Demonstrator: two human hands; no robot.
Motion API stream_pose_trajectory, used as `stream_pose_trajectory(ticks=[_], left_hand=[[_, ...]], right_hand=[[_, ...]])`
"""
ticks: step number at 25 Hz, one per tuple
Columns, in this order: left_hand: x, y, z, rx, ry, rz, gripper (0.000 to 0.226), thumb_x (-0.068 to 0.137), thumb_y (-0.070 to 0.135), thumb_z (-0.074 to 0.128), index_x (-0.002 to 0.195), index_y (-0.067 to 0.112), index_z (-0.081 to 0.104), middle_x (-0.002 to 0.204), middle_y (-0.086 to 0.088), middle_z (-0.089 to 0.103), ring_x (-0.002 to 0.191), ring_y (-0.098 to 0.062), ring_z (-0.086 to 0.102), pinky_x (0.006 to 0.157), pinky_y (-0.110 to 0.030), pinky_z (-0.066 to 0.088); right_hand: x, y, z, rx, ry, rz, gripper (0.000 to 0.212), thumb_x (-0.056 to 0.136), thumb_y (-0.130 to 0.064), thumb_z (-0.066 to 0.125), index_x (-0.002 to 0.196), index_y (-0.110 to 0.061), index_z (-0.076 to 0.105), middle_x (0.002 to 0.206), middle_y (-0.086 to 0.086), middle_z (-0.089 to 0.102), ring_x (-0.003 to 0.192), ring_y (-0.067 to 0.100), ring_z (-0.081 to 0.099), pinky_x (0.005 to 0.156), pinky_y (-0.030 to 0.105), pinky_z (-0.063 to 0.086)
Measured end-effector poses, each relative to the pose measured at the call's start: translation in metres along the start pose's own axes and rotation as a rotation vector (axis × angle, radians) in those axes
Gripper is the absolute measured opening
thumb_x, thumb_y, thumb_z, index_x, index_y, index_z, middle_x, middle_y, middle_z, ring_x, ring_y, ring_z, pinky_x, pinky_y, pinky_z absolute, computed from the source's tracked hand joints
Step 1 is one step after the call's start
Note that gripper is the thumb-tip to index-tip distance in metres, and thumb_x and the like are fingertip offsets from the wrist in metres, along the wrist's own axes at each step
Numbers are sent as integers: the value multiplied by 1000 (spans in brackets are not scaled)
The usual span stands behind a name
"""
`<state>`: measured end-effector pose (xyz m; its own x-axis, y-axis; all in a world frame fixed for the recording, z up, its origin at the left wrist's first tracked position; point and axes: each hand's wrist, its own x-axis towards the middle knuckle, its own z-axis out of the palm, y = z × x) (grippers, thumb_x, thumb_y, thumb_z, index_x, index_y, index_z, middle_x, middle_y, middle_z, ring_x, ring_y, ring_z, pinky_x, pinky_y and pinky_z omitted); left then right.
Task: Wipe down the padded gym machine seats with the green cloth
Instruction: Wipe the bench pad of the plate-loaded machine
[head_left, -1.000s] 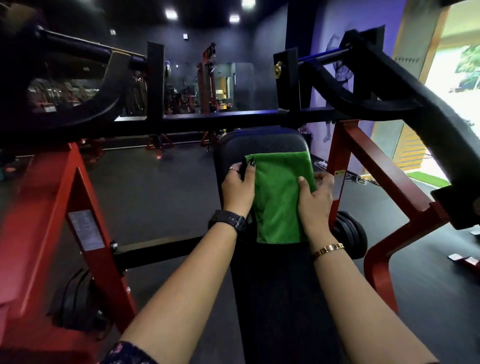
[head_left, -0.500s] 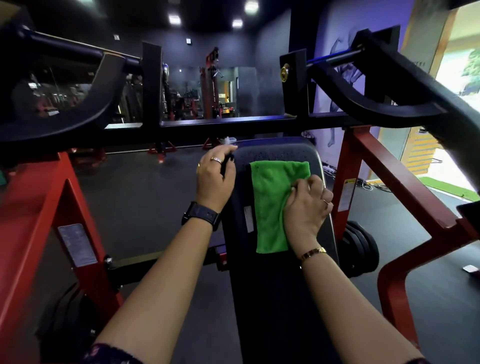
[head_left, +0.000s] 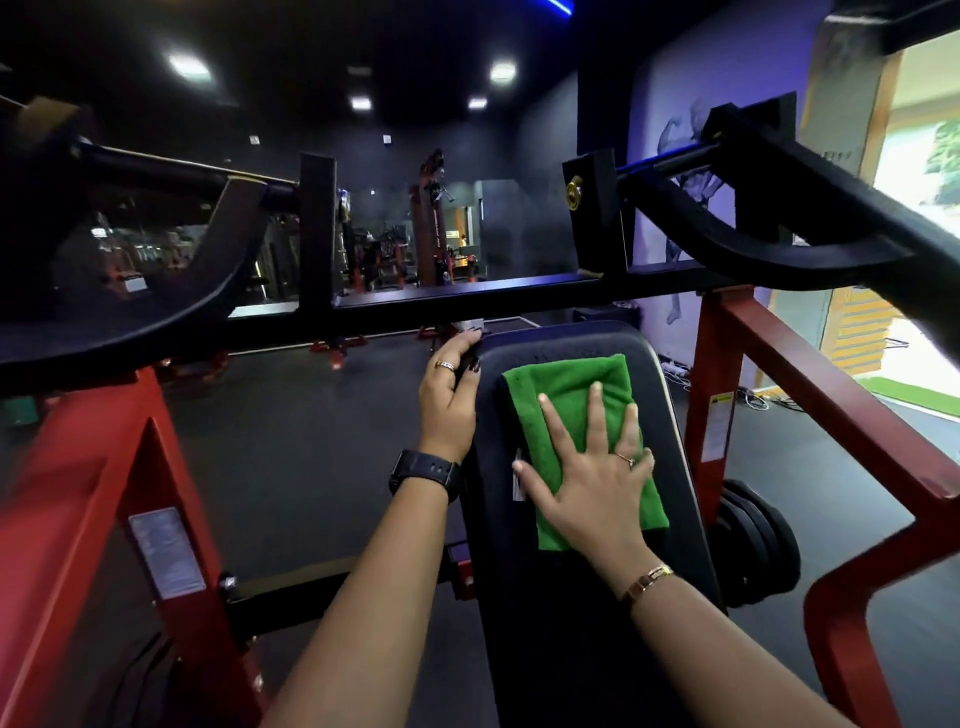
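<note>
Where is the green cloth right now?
In the head view, the green cloth lies on the black padded seat near its top, pressed flat under the right hand.

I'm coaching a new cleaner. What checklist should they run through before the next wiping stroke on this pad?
1. Folded green microfibre cloth lies flat on the black padded seat: ok.
2. Right hand presses flat on the cloth, fingers spread: ok.
3. Left hand is at the seat's upper left edge with a curled grip; what it holds: cannot tell.
4. Seat below the cloth is free of objects for a downward stroke: ok.
5. Seat surface damp or already clean: cannot tell.
</note>
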<state>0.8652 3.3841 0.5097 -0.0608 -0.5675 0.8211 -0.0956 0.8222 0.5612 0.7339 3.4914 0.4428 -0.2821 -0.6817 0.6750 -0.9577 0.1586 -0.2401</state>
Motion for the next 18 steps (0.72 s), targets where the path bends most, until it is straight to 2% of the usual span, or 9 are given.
stream_pose_trajectory(ticks=[3,6,9,11,14,16,18], left_hand=[[0,-5,0,82,-17,73,37,88,13,42,123,13,56,130,-2,53,123,-9,45,108,-27,33],[0,-5,0,189,-57,106,46,87,22,36,127,9,54,134,-8,51,126,-16,42,110,-30,29],[2,-3,-4,262,-112,186,48,85,21,34,127,8,54,134,-10,51,128,-21,43,110,-31,28],[11,-4,-10,293,-214,237,49,85,22,34,126,9,55,134,-9,53,128,-18,42,110,-29,28],[33,-5,-16,304,-383,255,47,85,25,35,125,12,57,133,-6,55,127,-15,45,110,-31,32],[40,-4,-16,325,-448,288,46,87,24,36,126,12,57,133,-6,55,126,-17,47,110,-32,33],[39,0,-16,331,-463,273,46,87,20,36,128,11,55,135,-6,53,128,-18,45,110,-27,30]], right_hand=[[42,-12,-11,52,1,22,72,75,-79,26,140,-51,11,159,-1,-10,141,46,-5,100,72,20],[55,-25,-13,78,36,-1,65,78,-73,27,136,-43,21,159,-6,-5,141,46,-8,100,71,18],[16,-11,2,-2,100,-196,65,81,-60,38,143,-44,21,159,-5,9,143,43,-2,103,70,20],[-24,1,12,-19,106,-345,71,77,-54,47,144,-44,24,158,-5,16,143,43,3,102,69,22],[-28,7,10,-68,66,-447,75,72,-53,49,143,-46,24,158,-9,13,143,44,4,102,71,21],[18,2,-3,-38,70,-333,72,75,-54,41,143,-51,16,158,-16,2,144,40,-6,103,71,17],[64,-9,-19,85,15,-103,70,80,-51,38,142,-55,7,157,-20,-9,143,35,-17,106,71,12]])
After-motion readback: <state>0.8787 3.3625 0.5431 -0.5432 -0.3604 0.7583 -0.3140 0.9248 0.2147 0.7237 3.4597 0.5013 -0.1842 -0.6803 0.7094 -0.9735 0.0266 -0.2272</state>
